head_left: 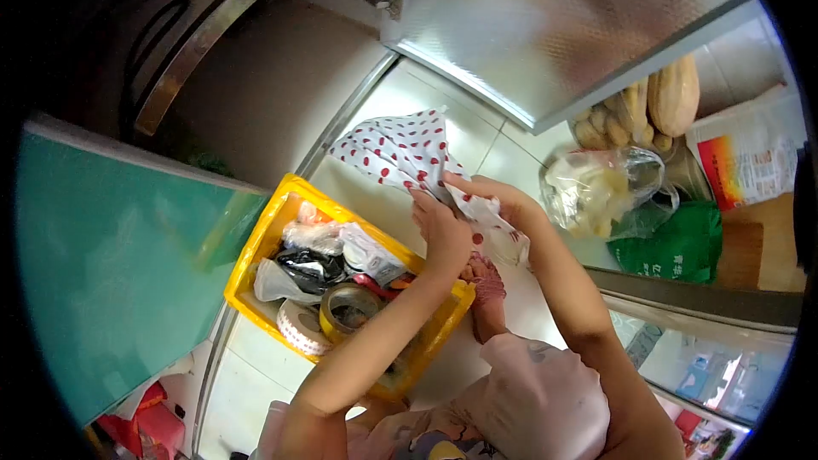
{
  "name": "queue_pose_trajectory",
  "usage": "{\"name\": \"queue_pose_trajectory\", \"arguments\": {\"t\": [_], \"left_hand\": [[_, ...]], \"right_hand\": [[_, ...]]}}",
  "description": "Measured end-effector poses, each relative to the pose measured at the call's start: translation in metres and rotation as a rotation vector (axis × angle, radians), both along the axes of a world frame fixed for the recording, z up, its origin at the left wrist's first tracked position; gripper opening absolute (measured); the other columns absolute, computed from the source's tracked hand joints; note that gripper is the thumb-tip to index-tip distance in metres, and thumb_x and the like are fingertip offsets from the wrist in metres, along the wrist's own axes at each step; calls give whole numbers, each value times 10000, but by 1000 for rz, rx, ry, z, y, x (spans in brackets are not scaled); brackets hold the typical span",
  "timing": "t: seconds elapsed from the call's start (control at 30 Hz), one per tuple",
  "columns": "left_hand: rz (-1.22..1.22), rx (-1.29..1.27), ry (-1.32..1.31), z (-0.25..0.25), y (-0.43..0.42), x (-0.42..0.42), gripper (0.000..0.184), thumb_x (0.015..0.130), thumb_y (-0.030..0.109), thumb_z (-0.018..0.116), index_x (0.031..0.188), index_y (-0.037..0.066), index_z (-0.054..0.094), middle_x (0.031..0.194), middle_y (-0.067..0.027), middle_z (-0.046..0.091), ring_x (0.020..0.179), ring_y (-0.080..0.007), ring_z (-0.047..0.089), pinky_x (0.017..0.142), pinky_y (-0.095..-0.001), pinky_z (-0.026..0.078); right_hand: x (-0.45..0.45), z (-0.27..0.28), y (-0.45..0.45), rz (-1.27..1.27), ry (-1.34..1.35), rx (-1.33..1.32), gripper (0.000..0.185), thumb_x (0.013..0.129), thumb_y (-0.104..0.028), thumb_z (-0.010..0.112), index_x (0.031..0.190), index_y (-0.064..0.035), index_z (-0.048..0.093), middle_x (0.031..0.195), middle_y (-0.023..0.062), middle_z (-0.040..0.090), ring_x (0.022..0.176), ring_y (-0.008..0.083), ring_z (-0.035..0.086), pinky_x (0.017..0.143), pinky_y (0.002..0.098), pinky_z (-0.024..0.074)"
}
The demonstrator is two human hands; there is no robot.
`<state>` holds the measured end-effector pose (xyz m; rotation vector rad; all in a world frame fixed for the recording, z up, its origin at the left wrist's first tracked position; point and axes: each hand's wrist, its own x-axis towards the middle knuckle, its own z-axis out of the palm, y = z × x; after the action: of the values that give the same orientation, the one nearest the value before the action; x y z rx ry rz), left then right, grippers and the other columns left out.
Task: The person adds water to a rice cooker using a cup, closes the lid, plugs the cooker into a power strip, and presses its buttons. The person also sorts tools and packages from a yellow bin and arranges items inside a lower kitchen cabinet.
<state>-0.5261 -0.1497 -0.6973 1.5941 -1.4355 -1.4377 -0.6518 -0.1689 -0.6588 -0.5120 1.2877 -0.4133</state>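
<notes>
A white cloth with red dots (396,149), soft and crumpled, hangs between my two hands above the tiled floor. My left hand (445,226) is closed with its fingers pinching the cloth near its middle. On the right side my right hand (494,198) grips it too, and a loose fold drapes below that palm. Part of the gripped material is hidden by my fingers. Just below my left forearm stands a yellow basket (257,237) holding a tape roll (326,315), a white dotted roll (294,332), a black plastic bundle (307,271) and white packets (371,255).
An open cabinet door with textured glass (562,25) hangs above. At right are a clear plastic bag (588,192), a green bag (673,247), a red-and-white packet (750,158) and bagged tan produce (673,98). A teal panel (119,264) stands left. My foot (487,290) is near the basket.
</notes>
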Motion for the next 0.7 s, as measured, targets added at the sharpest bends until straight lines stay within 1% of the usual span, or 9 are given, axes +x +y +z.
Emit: {"name": "queue_pose_trajectory", "arguments": {"t": [0.13, 0.17, 0.27, 0.33, 0.4, 0.43, 0.5, 0.57, 0.7], "left_hand": [[-110, -62, -17, -9, 20, 18, 763, 800, 65, 527, 1329, -177, 34, 1359, -368, 166, 1250, -488, 231, 1065, -488, 200], [-124, -90, -47, -17, 24, 20, 760, 801, 73, 523, 1325, -181, 36, 1360, -372, 161, 1250, -487, 232, 1066, -488, 200], [-223, 12, 78, -1, 19, 32, 767, 807, 119, 521, 1326, -176, 39, 1359, -396, 106, 1270, -502, 180, 1069, -492, 184], [-322, 114, 163, 16, 11, 36, 788, 803, 145, 538, 1328, -172, 43, 1361, -403, 78, 1278, -516, 150, 1064, -506, 175], [-319, -22, 6, 14, 12, 33, 860, 770, 232, 593, 1319, -171, 69, 1370, -404, 45, 1285, -533, 91, 1060, -529, 131], [-325, -65, -61, 21, 11, 32, 880, 761, 252, 603, 1317, -173, 70, 1373, -405, 36, 1288, -535, 78, 1062, -531, 116], [-332, -80, -114, 30, 7, 32, 927, 743, 292, 620, 1319, -175, 64, 1384, -408, 6, 1312, -518, 28, 1082, -503, 63], [-320, -117, -98, 39, 3, 37, 908, 754, 279, 634, 1336, -157, 90, 1379, -403, 85, 1307, -496, 124, 1077, -462, 150], [-280, -32, 139, 61, 14, 44, 904, 760, 224, 657, 1360, -137, 84, 1393, -332, 204, 1323, -401, 224, 1081, -382, 214]], "right_hand": [[9, -21, 4, 90, 106, -38, 671, 701, -623, 668, 924, 9, 625, 824, 113, 638, 681, 156, 609, 553, 285, 487], [13, -15, 5, 104, 77, 28, 602, 763, -509, 673, 1043, 20, 608, 966, 116, 635, 819, 146, 607, 676, 277, 492], [8, -37, 21, 183, -104, -547, 411, 855, -254, 588, 1191, -21, 552, 1138, 75, 585, 1027, 132, 530, 866, 261, 426], [8, -47, 29, 41, -260, -641, 373, 890, -159, 552, 1242, -37, 532, 1197, 68, 566, 1086, 122, 511, 923, 248, 410], [15, -56, 36, -284, -438, -424, 360, 899, -139, 538, 1246, -42, 530, 1201, 80, 562, 1066, 112, 525, 909, 231, 422], [27, -52, 38, -474, -395, -381, 355, 897, -176, 560, 1224, -38, 550, 1085, 68, 608, 920, 95, 572, 804, 210, 455], [23, -48, 21, -369, -376, -233, 343, 891, -204, 577, 1184, -27, 577, 974, 48, 620, 811, 90, 574, 718, 211, 460], [29, -28, 11, -360, -255, -188, 324, 846, -229, 634, 1098, -26, 628, 809, 11, 610, 678, 86, 552, 607, 220, 444], [18, -12, 24, -103, 104, -373, 335, 794, -220, 658, 1067, -27, 634, 838, 33, 622, 687, 97, 564, 616, 231, 453]]}}
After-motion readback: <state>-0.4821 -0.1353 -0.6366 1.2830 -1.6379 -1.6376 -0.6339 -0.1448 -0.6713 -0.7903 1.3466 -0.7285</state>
